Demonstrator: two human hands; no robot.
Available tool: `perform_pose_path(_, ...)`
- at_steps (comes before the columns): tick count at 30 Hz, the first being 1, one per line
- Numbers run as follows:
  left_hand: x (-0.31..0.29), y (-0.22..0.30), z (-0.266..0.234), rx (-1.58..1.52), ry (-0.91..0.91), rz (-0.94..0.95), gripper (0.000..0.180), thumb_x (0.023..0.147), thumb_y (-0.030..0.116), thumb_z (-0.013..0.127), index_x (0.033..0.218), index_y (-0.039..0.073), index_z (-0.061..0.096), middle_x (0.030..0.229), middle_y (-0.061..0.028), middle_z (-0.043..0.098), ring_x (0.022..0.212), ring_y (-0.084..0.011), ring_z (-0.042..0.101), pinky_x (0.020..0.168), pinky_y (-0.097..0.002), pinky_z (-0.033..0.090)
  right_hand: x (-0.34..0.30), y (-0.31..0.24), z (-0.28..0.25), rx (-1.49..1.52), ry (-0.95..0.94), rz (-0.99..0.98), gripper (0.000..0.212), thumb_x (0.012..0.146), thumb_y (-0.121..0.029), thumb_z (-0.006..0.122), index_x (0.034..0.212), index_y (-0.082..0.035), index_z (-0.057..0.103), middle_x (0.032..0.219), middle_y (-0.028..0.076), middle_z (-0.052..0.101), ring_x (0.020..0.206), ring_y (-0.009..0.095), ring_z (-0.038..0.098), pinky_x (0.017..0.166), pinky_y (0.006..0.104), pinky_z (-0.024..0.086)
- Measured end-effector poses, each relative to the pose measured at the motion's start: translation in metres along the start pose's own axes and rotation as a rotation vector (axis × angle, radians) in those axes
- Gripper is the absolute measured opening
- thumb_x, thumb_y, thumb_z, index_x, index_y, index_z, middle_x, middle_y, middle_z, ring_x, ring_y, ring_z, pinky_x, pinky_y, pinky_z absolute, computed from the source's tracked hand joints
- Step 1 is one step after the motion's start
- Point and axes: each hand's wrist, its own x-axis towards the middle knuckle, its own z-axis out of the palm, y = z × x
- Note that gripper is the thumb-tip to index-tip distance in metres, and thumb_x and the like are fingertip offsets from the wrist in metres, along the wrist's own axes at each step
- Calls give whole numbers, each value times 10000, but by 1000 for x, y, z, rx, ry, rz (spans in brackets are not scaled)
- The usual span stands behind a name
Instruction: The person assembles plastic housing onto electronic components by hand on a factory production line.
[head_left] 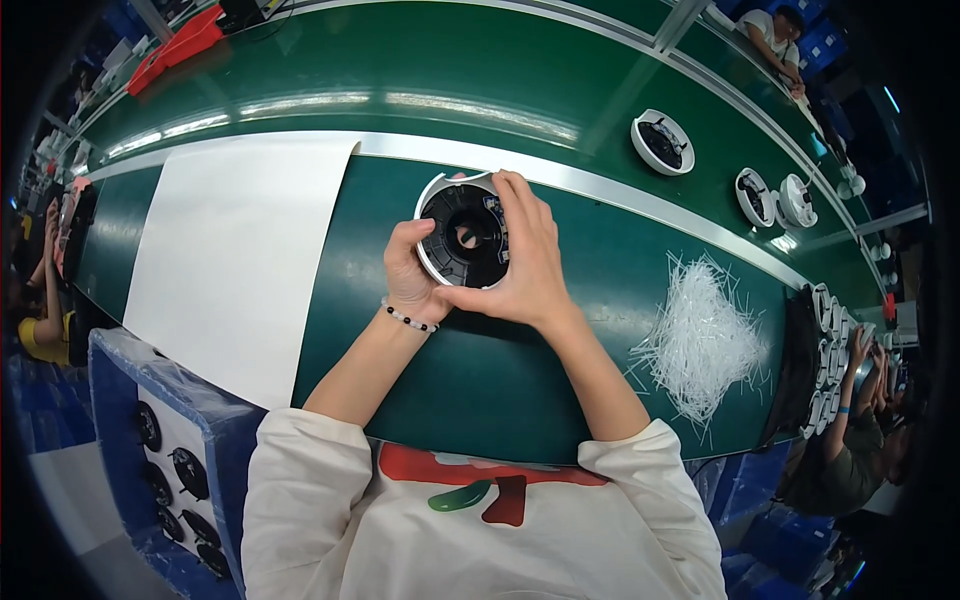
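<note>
Between my two hands, above the green work table (380, 330), is a round white plastic housing with a black inner part (462, 262); a round opening sits at its middle. My left hand (408, 265) grips its left side, thumb on the black part near the rim. Around its right side wraps my right hand (528, 250), fingers over the far edge and thumb along the near edge. The left fingers are mostly hidden behind the housing. A beaded bracelet (410, 318) circles my left wrist.
A white sheet (240, 260) covers the table's left part. Thin clear strips (700, 335) lie heaped at right. White housings (662, 142) sit on the green conveyor (480, 70) beyond a pale rail. A blue crate (150, 360) with black round parts stands lower left. Other people work at both sides.
</note>
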Motion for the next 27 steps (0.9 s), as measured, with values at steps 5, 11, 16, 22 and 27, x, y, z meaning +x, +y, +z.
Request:
perform_pose_path(5, 16, -5, -6, 60, -10, -3, 451, 709, 209, 460, 1109, 0, 448, 1022, -128, 528, 947, -227, 509, 833, -340, 421, -4, 17, 8, 9, 174, -20, 1030, 425, -440, 730, 1220, 35, 280, 1224, 211, 331, 1094, 360, 353, 918, 428, 267)
perform_pose_path(11, 99, 9, -15, 149, 105, -82, 447, 721, 248, 401, 1081, -13, 454, 1059, -161, 523, 980, -284, 504, 895, -395, 379, -4, 17, 4, -130, 238, 127, 957, 582, -431, 679, 1265, 21, 184, 1311, 251, 152, 1200, 430, 152, 963, 485, 156)
perform_pose_path(16, 170, 12, -23, 316, 201, 111, 359, 778, 214, 357, 1026, -28, 453, 1048, -163, 518, 962, -270, 509, 858, -405, 401, -67, -9, -8, -56, 221, 166, 830, 636, -333, 664, 1256, -6, 221, 1318, 235, 149, 1202, 429, 146, 957, 488, 161)
perform_pose_path(22, 228, -3, -33, 752, 289, 222, 218, 797, 177, 441, 871, -17, 508, 844, -123, 505, 774, -188, 462, 729, -325, 400, -87, 3, -6, -121, 110, 139, 749, 644, -285, 647, 1230, -9, 271, 1303, 240, 189, 1191, 420, 183, 961, 485, 169)
perform_pose_path(27, 181, 86, 17, 1522, 110, 253, 640, 733, 203, 599, 1239, -25, 280, 1210, -197, 392, 1103, -270, 408, 898, -329, 356, -80, 12, -5, -149, 91, 97, 706, 649, -166, 625, 1247, -24, 278, 1318, 201, 208, 1217, 358, 184, 990, 426, 146)
